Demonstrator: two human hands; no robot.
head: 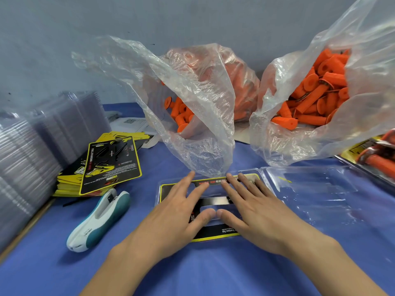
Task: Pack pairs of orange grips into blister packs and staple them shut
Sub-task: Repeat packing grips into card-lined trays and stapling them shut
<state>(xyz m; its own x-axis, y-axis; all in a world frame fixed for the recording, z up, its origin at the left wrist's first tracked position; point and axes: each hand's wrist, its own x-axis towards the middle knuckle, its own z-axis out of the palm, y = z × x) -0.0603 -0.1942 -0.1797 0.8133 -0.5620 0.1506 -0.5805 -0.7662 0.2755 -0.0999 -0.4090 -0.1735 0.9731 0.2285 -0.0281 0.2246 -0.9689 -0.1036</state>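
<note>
orange grips (316,97) fill two clear plastic bags at the back of the blue cloth (213,270), the right bag (363,50) gaping open, the left bag (192,146) sagging forward. a tall stack of clear shells (32,150) leans at the far left. in the middle lies an open blister pack (316,193), its empty moulded half to the right, its other half holding a black and yellow card (215,232). a pile of cards (111,163) sits left of it. the left hand (177,214) and right hand (256,212) lie flat on the carded half, fingers straight and spread, thumbs nearly meeting. a white and teal stapler (98,218) rests beside the left hand. at the right edge a cropped pack (376,157) seems to hold grips.
</note>
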